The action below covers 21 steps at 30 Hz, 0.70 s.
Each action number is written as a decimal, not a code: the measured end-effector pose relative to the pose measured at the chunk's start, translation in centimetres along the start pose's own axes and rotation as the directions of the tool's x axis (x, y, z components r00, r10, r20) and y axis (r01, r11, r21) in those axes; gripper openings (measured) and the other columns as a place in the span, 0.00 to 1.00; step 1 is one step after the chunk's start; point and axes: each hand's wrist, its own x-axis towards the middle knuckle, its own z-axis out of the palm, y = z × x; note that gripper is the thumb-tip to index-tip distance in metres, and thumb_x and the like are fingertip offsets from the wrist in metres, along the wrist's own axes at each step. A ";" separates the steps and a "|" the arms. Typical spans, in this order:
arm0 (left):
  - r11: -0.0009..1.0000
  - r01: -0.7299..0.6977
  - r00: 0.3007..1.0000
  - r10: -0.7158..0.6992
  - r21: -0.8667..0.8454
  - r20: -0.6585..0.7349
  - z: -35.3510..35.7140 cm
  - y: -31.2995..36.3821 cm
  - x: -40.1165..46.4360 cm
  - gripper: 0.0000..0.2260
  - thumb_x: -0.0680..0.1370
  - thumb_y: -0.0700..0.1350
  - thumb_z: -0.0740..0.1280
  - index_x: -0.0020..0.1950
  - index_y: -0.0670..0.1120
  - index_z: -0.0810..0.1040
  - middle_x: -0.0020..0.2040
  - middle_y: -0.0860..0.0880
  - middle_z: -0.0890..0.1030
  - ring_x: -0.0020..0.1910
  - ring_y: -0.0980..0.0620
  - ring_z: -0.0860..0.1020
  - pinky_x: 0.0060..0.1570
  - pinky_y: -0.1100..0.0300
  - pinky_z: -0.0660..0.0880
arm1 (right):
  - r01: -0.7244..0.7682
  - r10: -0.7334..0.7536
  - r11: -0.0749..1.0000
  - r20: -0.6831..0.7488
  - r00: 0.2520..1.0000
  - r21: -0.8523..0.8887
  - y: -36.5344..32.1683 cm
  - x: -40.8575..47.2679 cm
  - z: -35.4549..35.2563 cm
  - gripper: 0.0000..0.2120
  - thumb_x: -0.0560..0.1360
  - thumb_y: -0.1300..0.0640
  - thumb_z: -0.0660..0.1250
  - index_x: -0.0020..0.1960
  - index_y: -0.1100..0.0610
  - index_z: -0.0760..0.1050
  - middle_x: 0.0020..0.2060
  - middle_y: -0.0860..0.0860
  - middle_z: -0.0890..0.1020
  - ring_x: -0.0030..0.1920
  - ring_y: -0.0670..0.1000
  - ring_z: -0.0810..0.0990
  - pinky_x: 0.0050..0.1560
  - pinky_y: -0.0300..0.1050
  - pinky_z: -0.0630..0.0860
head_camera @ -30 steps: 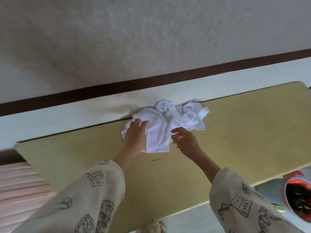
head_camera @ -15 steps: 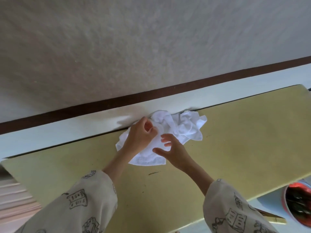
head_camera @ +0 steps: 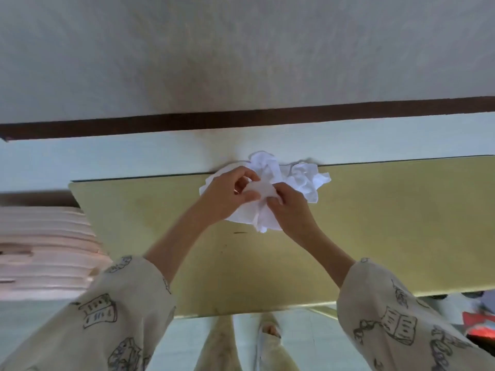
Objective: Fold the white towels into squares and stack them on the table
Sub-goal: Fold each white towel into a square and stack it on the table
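Both arms reach forward from patterned cream sleeves (head_camera: 120, 314) and meet over the far edge of the yellow-green surface (head_camera: 388, 236). The left hand (head_camera: 225, 195) is turned palm-inward, its fingers (head_camera: 247, 174) curled over and its thumb pressed against a fold of the crumpled white towel (head_camera: 270, 191), pinching it. The right hand (head_camera: 290, 210) comes in from the other side, fingers bent and closed on the same bunch of cloth, just beside the left thumb. The towel sits in a rumpled heap against the pale wall (head_camera: 134, 159) at the back of the surface; part of it is gathered between the two hands and a loose tail hangs down below them, while the rest lies to the right of the hands. The fingertips of the right hand are buried in the cloth, and how many towels make up the heap cannot be told. A stack of pinkish slats (head_camera: 40, 250) at the left is blurred.
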 end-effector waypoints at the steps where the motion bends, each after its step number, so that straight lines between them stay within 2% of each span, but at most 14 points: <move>1: 1.000 0.004 1.000 -0.004 0.024 0.017 0.6 0.0 -0.9 0.10 0.73 0.42 0.69 0.52 0.50 0.74 0.40 0.59 0.75 0.38 0.61 0.74 0.38 0.75 0.70 | 0.023 -0.024 1.000 0.020 1.000 0.020 0.1 -0.5 -0.6 0.05 0.75 0.66 0.58 0.47 0.61 0.72 0.36 0.49 0.75 0.36 0.48 0.71 0.32 0.27 0.66; 3: 0.997 0.019 1.000 -0.018 0.077 -0.016 2.2 -0.2 -2.3 0.11 0.73 0.42 0.69 0.55 0.47 0.75 0.42 0.55 0.76 0.39 0.59 0.74 0.38 0.74 0.70 | 0.038 -0.039 0.999 0.072 0.997 0.021 0.8 -1.5 -1.3 0.08 0.75 0.66 0.59 0.52 0.60 0.73 0.41 0.50 0.77 0.40 0.47 0.73 0.36 0.28 0.67; 5: 0.988 0.018 0.997 -0.005 0.154 -0.079 3.4 -0.4 -3.4 0.09 0.74 0.41 0.68 0.53 0.45 0.76 0.42 0.54 0.74 0.37 0.60 0.71 0.37 0.76 0.68 | 0.062 -0.059 0.998 0.121 0.991 -0.028 1.4 -2.3 -1.6 0.08 0.75 0.66 0.58 0.50 0.58 0.73 0.40 0.47 0.77 0.41 0.47 0.74 0.37 0.28 0.68; 7: 0.977 -0.005 0.986 0.041 0.211 -0.163 3.8 -0.8 -4.1 0.04 0.74 0.41 0.67 0.47 0.46 0.75 0.39 0.56 0.70 0.35 0.59 0.70 0.37 0.77 0.66 | 0.070 -0.055 0.994 0.169 0.984 -0.086 1.6 -3.1 -2.0 0.07 0.76 0.65 0.58 0.47 0.57 0.73 0.36 0.45 0.76 0.39 0.46 0.73 0.35 0.26 0.68; 9: 0.976 0.007 0.969 0.047 0.216 -0.244 3.5 -1.5 -4.3 0.04 0.74 0.42 0.67 0.44 0.48 0.72 0.39 0.55 0.69 0.35 0.59 0.70 0.37 0.76 0.66 | 0.086 -0.057 0.989 0.228 0.972 -0.118 1.5 -3.3 -2.4 0.08 0.77 0.63 0.57 0.45 0.61 0.75 0.35 0.49 0.76 0.37 0.48 0.72 0.33 0.30 0.67; 11: 0.987 0.037 0.962 0.007 0.155 -0.274 3.4 -1.9 -4.6 0.03 0.75 0.42 0.66 0.44 0.48 0.72 0.40 0.55 0.71 0.36 0.59 0.72 0.36 0.77 0.68 | 0.092 -0.051 0.986 0.271 0.961 -0.139 0.8 -3.6 -2.7 0.09 0.77 0.62 0.57 0.43 0.62 0.75 0.33 0.50 0.74 0.33 0.48 0.70 0.31 0.33 0.64; 14: 0.985 0.062 0.985 -0.086 -0.160 -0.147 3.2 -1.5 -5.2 0.09 0.75 0.40 0.66 0.52 0.49 0.72 0.45 0.52 0.75 0.43 0.53 0.76 0.42 0.70 0.74 | 0.048 -0.019 0.994 0.280 0.960 -0.097 -0.1 -3.9 -3.2 0.13 0.77 0.61 0.59 0.35 0.61 0.70 0.28 0.49 0.68 0.30 0.47 0.64 0.28 0.32 0.60; 16: 0.913 0.124 0.992 -0.125 -0.387 0.023 2.7 -1.0 -5.9 0.15 0.75 0.41 0.68 0.60 0.50 0.70 0.52 0.50 0.75 0.49 0.52 0.77 0.48 0.62 0.77 | 0.004 0.004 1.000 0.273 0.962 -0.028 -0.7 -4.1 -3.4 0.14 0.78 0.59 0.60 0.37 0.68 0.72 0.30 0.54 0.68 0.33 0.50 0.65 0.33 0.38 0.62; 17: 0.893 0.153 0.988 -0.132 -0.424 0.078 2.6 -1.0 -6.1 0.17 0.74 0.42 0.68 0.62 0.50 0.69 0.55 0.51 0.75 0.52 0.53 0.78 0.50 0.59 0.77 | -0.013 0.014 1.000 0.272 0.962 -0.006 -1.0 -4.2 -3.4 0.15 0.78 0.58 0.60 0.40 0.71 0.73 0.32 0.55 0.68 0.35 0.51 0.65 0.36 0.41 0.62; 19: 0.927 0.150 0.988 -0.130 -0.345 0.080 2.5 -0.7 -6.2 0.16 0.74 0.44 0.70 0.59 0.48 0.71 0.54 0.51 0.76 0.51 0.54 0.77 0.48 0.64 0.77 | -0.026 0.024 1.000 0.265 0.964 0.003 -1.6 -4.4 -3.2 0.15 0.78 0.58 0.60 0.45 0.72 0.73 0.34 0.55 0.70 0.36 0.51 0.67 0.37 0.43 0.63; 21: 0.979 0.081 0.995 -0.092 -0.187 -0.047 2.6 -0.3 -6.0 0.07 0.74 0.41 0.69 0.49 0.46 0.73 0.45 0.53 0.77 0.44 0.56 0.75 0.39 0.74 0.72 | -0.010 0.021 0.999 0.257 0.966 -0.045 -2.1 -4.5 -2.9 0.13 0.78 0.60 0.59 0.47 0.71 0.74 0.34 0.55 0.71 0.36 0.51 0.67 0.35 0.38 0.64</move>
